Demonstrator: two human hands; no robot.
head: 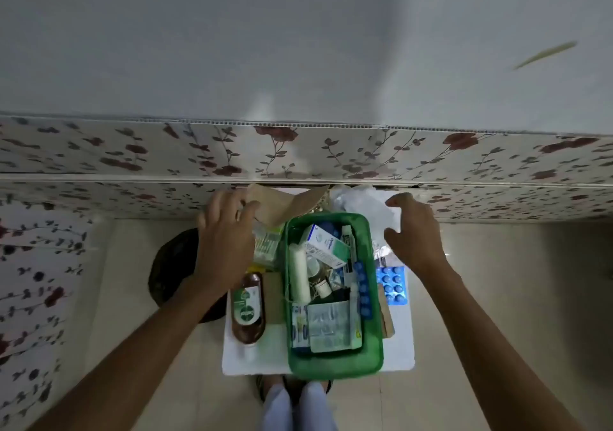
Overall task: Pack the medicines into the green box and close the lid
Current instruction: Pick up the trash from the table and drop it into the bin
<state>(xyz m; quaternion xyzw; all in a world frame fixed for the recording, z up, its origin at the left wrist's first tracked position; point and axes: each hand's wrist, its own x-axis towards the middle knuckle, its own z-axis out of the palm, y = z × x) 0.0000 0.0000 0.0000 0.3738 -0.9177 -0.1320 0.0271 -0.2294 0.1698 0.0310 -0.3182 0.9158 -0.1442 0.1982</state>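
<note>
The green box (376, 344) stands open on a small white table (403, 347), filled with cartons, blister strips, small vials and a white bandage roll (299, 276). A brown antiseptic bottle (248, 307) lies on the table left of the box. A blue blister strip (391, 285) lies to the right of it. A pale green packet (267, 246) rests at the box's far left. My left hand (225, 231) hovers over the far left of the table, fingers spread, empty. My right hand (414, 234) hovers at the far right, fingers curled apart, empty. No lid is visible.
Brown paper (275, 203) and a white plastic bag (361, 201) lie at the table's far end, against a floral-patterned panel (132, 151). A dark round object (172, 268) sits on the floor left of the table. My legs (295, 407) are below the table's near edge.
</note>
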